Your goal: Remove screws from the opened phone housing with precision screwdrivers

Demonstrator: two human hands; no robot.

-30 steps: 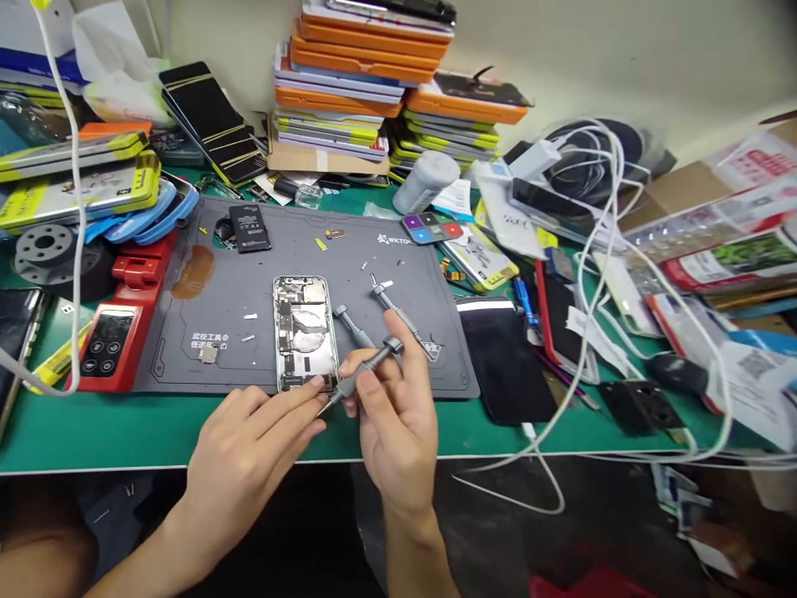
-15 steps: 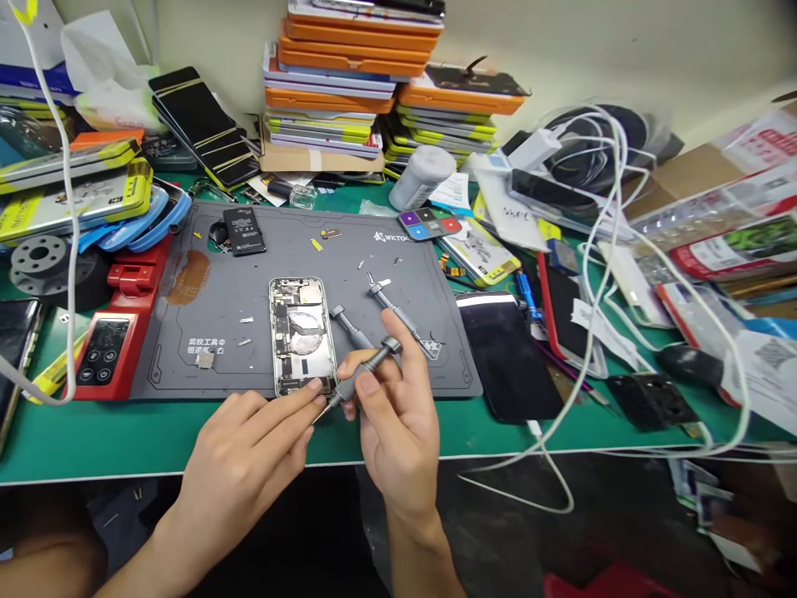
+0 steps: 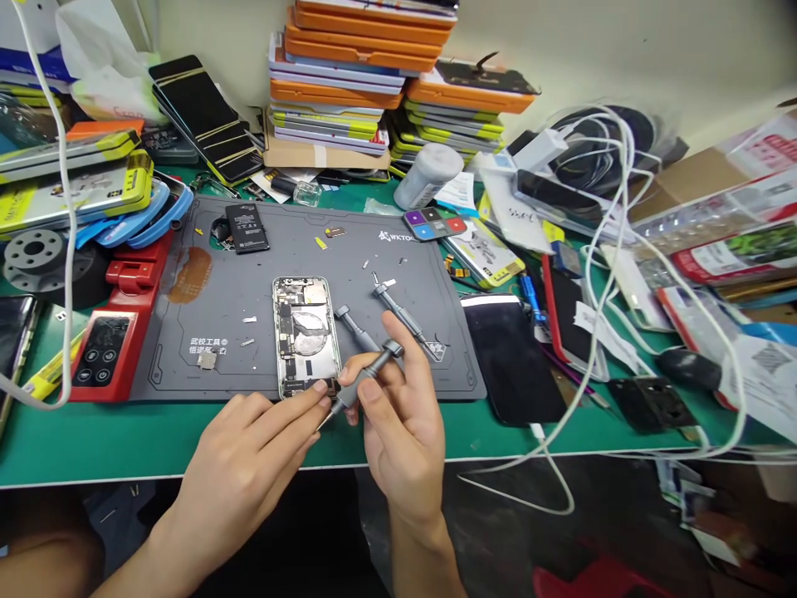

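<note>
My right hand [image 3: 402,432] is closed around a grey precision screwdriver [image 3: 364,380], its thin shaft pointing down and left. The fingers of my left hand [image 3: 249,444] are pressed together beside the screwdriver's tip, at the lower edge of an opened phone [image 3: 306,336]. Whatever lies between those left fingers is hidden. The phone has its circuit board and inner metal plate exposed, and rests on a grey work mat [image 3: 242,374]. Above my right hand, a second screwdriver [image 3: 356,328] and a third screwdriver [image 3: 402,309] lie on the mat.
A black phone battery [image 3: 247,228] and several tiny metal parts lie on the mat. A red device [image 3: 105,357] borders it on the left. To the right are a dark phone [image 3: 514,357] and looping white cables [image 3: 601,291]. Stacked boxes [image 3: 361,66] stand behind.
The camera view has shifted slightly, moving the mat and phone a little rightward in the picture. Both hands and the screwdriver keep almost the same pose.
</note>
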